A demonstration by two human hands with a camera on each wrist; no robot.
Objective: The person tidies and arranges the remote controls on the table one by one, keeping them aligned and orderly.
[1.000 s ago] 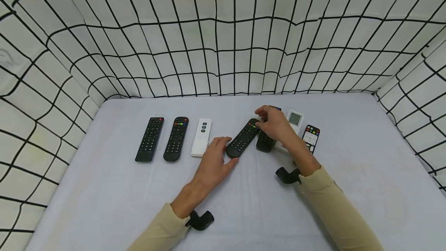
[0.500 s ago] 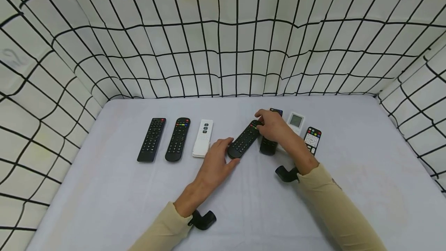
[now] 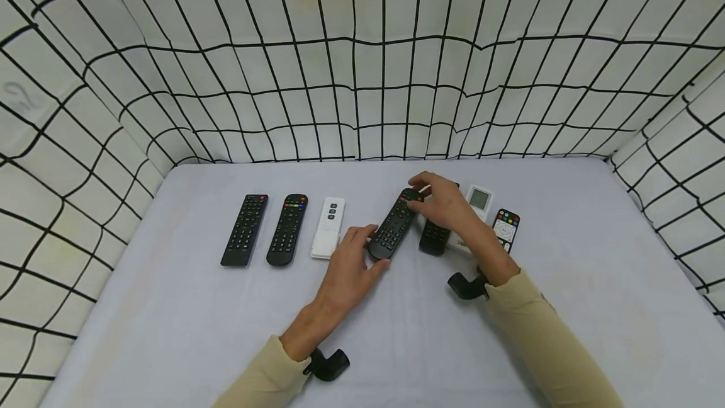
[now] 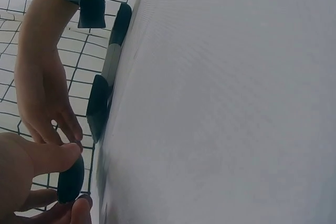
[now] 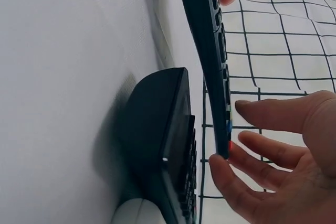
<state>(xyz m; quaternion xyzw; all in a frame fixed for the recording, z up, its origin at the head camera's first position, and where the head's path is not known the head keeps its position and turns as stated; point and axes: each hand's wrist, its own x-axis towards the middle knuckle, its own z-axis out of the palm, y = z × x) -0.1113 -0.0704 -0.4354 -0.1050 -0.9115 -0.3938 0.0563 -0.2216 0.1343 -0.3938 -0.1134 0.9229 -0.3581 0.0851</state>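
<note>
A black remote control (image 3: 393,228) with coloured buttons at its far end lies slantwise between both hands, raised a little off the table. My left hand (image 3: 348,272) grips its near end, thumb on one side and fingers on the other, as the left wrist view shows. My right hand (image 3: 444,203) holds the far end; in the right wrist view a fingertip touches the tip and the thumb is close to the buttons. Just under the right hand lies another black remote (image 3: 435,238), partly hidden. Beside it are a white remote with a screen (image 3: 479,199) and a black-and-white remote (image 3: 506,226).
To the left lie a black remote (image 3: 245,230), a second black remote with coloured keys (image 3: 287,230) and a white remote (image 3: 328,228), spaced in a row. A white cloth covers the table (image 3: 170,307). Black netting (image 3: 362,62) over white walls borders the back and sides.
The far end of the held remote has swung slightly left, so it stands less slanted. My right hand has shifted left with it, while the left hand stays nearly still.
</note>
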